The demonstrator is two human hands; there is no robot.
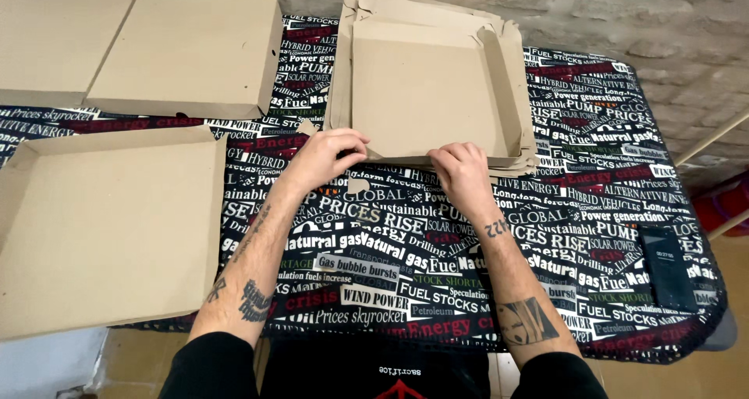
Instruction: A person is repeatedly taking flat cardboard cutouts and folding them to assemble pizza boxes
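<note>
Nearest the camera, your two forearms in black sleeves reached forward over the surface (pixel 593 212), which was covered by a black cloth printed all over with words. Your left hand (pixel 324 159) had its fingers curled and pressed together, pinching the near left edge of the top blank (pixel 425 95), a flat piece of brown cardboard partly folded, with its right flap raised. Your right hand (pixel 460 173) lay just beside it, fingers bent and closed on the near edge of the same blank, toward the middle. The blank sat on top of a stack (pixel 519 145) of similar cardboard blanks, at the far middle of the surface, close to the brick wall (pixel 624 17).

To your left, an open tray (pixel 109 219) of folded cardboard, with raised walls, rested at the near left and overhung the surface's edge. Beyond it, at the far left, a closed box (pixel 187 52) lay flat, with a second box (pixel 55 36) touching its left side. At the near right, well apart from both hands, a dark flat phone (pixel 669 266) lay on the cloth.
</note>
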